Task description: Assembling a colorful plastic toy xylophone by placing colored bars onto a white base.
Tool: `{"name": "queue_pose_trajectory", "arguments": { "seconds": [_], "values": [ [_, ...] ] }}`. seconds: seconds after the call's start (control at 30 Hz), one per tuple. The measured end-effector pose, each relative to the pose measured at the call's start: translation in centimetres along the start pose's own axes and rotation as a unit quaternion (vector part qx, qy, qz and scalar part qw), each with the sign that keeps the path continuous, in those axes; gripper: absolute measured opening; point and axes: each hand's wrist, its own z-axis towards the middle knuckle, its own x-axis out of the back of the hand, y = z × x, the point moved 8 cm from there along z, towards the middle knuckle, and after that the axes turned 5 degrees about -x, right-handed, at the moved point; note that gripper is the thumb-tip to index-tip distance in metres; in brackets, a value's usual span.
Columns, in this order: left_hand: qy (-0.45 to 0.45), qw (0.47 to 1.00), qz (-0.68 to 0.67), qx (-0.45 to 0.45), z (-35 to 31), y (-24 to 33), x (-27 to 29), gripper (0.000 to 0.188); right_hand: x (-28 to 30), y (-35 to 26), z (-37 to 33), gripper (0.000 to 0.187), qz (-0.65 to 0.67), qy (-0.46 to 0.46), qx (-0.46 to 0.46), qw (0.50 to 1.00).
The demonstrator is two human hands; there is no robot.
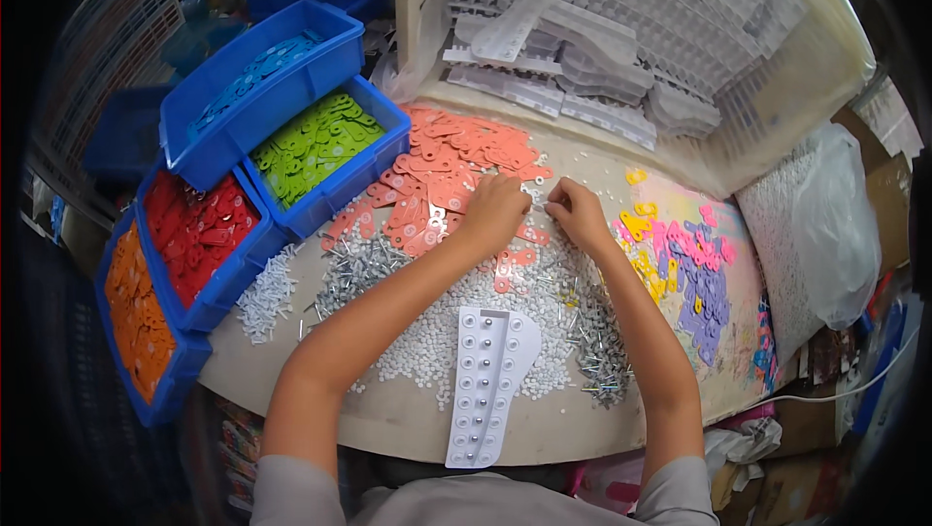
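My left hand (497,211) is closed over the near edge of a heap of flat coral plastic pieces (456,143). Its fingers are curled, and what they hold, if anything, is too small to make out. Just to its right, my right hand (580,213) is pinched, thumb against fingertips, and its contents cannot be seen either. Small white plastic rings (417,342) are spread below and between my forearms. Close to my body lies a long white plastic tray (481,385) with round sockets along both sides and metal pins down its middle channel.
Blue bins at left hold blue pieces (257,75), green pieces (316,147), red pieces (204,235) and orange pieces (138,312). Metal pins (359,269) and white pegs (267,295) lie nearby. Purple pieces (704,298) sit right. Behind stands a box of white plastic trays (602,31).
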Motion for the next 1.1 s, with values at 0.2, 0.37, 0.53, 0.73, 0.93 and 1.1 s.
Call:
{"name": "queue_pose_trajectory", "arguments": {
  "seconds": [0.2,0.37,0.53,0.73,0.93,1.1],
  "values": [
    [0.004,1.0,0.024,0.016,0.1,-0.7,-0.9,0.007,0.9,-3.3,-1.7,0.014,-0.134,0.058,0.125,0.981],
    [0.021,0.999,0.033,0.0,-0.1,0.2,0.8,0.008,1.6,-4.8,-3.2,0.012,-0.216,0.086,0.181,0.955],
    [-0.008,0.966,-0.212,0.15,-3.7,0.9,6.0,0.012,2.6,-5.9,-7.0,0.005,-0.042,0.036,0.069,0.996],
    [-0.073,0.957,-0.271,0.078,-11.6,4.6,10.3,0.01,-1.0,-9.1,-15.2,0.009,0.034,-0.159,0.002,0.987],
    [-0.087,0.959,-0.25,0.106,-14.7,5.7,8.7,0.009,-2.5,-9.1,-17.2,0.01,0.02,-0.147,0.02,0.989],
    [-0.055,0.965,-0.224,0.123,-15.2,5.7,8.5,0.009,-3.0,-9.7,-17.5,0.009,-0.022,-0.106,0.073,0.991]
  ]
}}
